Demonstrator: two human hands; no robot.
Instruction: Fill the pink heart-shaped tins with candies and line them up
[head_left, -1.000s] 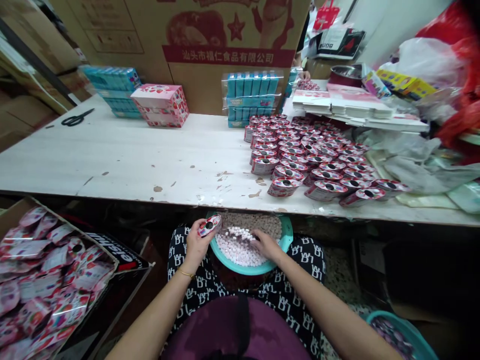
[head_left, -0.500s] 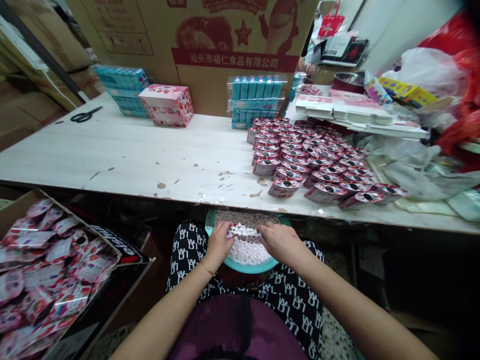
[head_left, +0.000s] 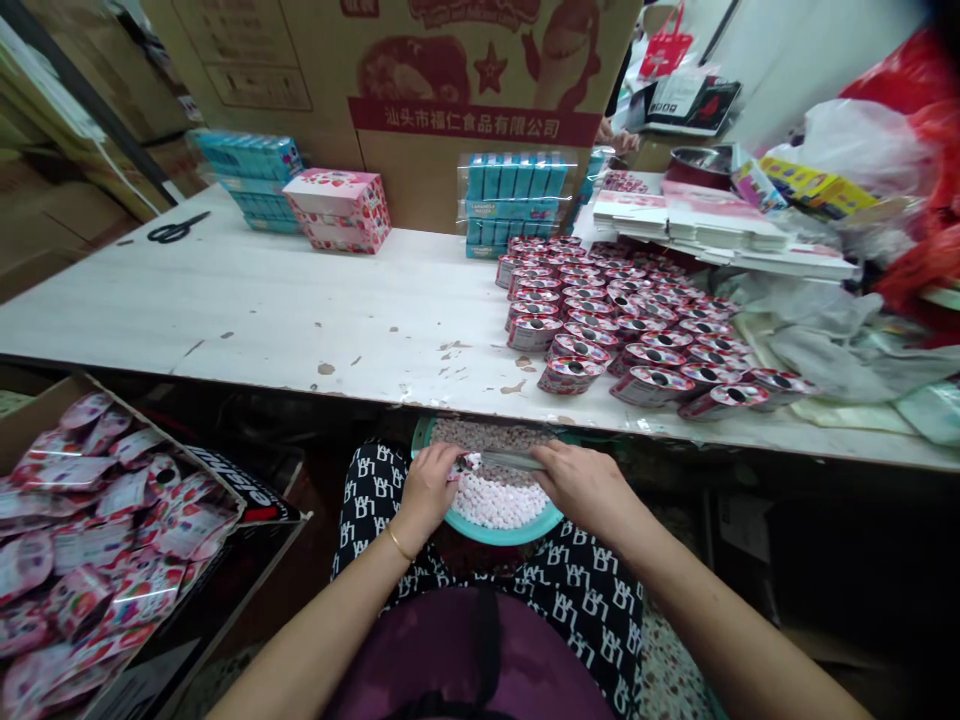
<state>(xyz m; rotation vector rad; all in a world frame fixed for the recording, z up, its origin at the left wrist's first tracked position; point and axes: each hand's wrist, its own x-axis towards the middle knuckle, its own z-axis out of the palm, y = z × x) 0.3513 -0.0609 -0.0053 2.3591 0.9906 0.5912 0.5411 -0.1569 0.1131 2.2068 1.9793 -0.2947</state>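
Observation:
A turquoise basin of small white candies rests at my lap, under the table's front edge. Over it, my left hand is closed around a small red-and-white printed pack, mostly covered by the fingers. From the other side, my right hand grips the end of a narrow greyish scoop. The scoop lies sideways above the candies, its far end at the pack's mouth. Whether any candies are left in the scoop, I cannot tell.
Rows of oval pink-red packs with dark holes on top stand on the white table. An open carton of similar packs is at lower left. Scissors, blue packs and a strawberry-print box sit farther back.
White candies lay in a line between my hands; now the bare-looking greyish side of the scoop shows there. My right hand has shifted slightly right, my left slightly left.

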